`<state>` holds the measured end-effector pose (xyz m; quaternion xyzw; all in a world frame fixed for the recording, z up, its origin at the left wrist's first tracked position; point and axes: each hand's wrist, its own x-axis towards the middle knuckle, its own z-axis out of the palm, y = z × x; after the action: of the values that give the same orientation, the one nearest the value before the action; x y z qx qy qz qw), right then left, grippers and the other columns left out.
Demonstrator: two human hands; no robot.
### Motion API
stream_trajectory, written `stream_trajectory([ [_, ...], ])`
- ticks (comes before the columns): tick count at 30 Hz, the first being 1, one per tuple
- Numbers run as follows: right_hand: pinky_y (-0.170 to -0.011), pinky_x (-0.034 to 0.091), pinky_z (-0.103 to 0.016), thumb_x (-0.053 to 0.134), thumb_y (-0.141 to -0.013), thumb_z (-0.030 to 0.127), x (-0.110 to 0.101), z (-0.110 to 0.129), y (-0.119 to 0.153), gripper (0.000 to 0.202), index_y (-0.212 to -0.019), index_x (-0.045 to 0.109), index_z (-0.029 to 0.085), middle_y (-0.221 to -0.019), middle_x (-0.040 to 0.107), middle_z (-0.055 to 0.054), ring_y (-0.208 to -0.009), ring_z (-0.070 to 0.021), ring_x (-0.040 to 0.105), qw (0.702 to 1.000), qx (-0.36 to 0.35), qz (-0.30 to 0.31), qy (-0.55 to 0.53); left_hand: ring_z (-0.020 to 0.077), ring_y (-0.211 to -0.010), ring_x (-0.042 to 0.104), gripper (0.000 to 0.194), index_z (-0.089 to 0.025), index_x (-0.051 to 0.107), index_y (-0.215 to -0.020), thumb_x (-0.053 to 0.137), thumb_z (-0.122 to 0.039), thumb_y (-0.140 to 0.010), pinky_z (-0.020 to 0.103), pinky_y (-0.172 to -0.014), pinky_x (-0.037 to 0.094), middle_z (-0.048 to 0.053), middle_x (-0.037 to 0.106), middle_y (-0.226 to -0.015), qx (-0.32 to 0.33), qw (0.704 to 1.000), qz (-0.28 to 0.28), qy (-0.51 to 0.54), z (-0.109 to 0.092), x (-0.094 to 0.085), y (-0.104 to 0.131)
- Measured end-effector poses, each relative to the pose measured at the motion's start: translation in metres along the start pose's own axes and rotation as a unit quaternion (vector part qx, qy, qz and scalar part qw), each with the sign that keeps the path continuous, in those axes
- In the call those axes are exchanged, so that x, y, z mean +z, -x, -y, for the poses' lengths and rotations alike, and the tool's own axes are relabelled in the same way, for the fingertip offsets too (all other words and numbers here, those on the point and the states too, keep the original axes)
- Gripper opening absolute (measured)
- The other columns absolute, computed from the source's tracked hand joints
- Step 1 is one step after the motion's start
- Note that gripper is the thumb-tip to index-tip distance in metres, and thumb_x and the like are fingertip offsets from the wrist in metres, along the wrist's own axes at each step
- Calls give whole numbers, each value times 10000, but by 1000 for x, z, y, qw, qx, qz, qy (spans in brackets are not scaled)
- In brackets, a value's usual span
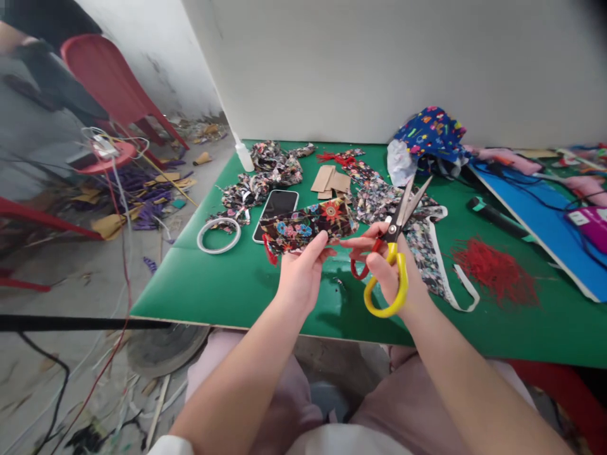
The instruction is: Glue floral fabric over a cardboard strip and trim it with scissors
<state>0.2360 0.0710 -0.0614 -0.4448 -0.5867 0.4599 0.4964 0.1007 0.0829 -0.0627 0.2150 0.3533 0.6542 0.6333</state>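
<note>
Above the green-topped counter, I hold the dark floral fabric strip pinched in my closed left grip, long axis running left-right, right end nearest my right grip, curled around the parted-bladed, yellow-and-red-handled steel scissors.

Light: mod. bright, soft, even; exact dir. unclear. Shadows: soft-edged dk. patch on green tabletop below fingers; dim under tabletop, around the legs. Glare: mild sheen on tabletop, esp. left part. Focus: scissors & flowered cloth fairly crisp; red thread pile softer. Blur: L edge smeared, incl. seated person; R edge soft. Distortion: wide-angle, forearms stretched twd. bottom corners. Upper R corner: dk. vignette.
</note>
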Motion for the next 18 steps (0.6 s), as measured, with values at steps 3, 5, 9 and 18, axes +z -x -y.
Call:
stream_trajectory([
  [3, -792, 484, -354, 574, -733, 655, 7, -10, 7, 524, -1026, 364, 275, -1047, 640, -61, -851, -180, 591, 998, 26, 55, 4, 133, -644, 662, 190, -162, 666, -710, 782, -278, -614, 238, -608, 489, -7, 692, -679, 14, 1000, -13, 13, -16, -4, -3],
  [5, -852, 468, -384, 553, -693, 718, 14, -15, 11, 608, -1062, 359, 276, -1073, 624, -75, -916, -196, 589, 995, 31, 90, 13, 131, -629, 667, 198, -157, 668, -689, 783, -300, -615, 237, -619, 499, 0, 696, -661, 15, 1000, -9, 20, -23, -6, -3],
  [9, -944, 423, -419, 519, -646, 778, 26, -20, 20, 727, -1143, 351, 274, -1099, 579, -89, -1038, -228, 572, 987, 32, 150, 43, 103, -596, 655, 175, -159, 673, -687, 779, -286, -628, 216, -626, 505, -14, 693, -641, 27, 999, 4, 43, -29, -9, -1],
  [18, -590, 461, -306, 497, -687, 765, 34, -17, 24, 630, -1034, 402, 248, -746, 556, -7, -654, -177, 559, 989, 12, 148, 5, 109, -543, 607, 197, -151, 667, -630, 763, -322, -636, 246, -621, 498, 0, 660, -590, -2, 1000, 9, -7, -21, -8, 6],
])
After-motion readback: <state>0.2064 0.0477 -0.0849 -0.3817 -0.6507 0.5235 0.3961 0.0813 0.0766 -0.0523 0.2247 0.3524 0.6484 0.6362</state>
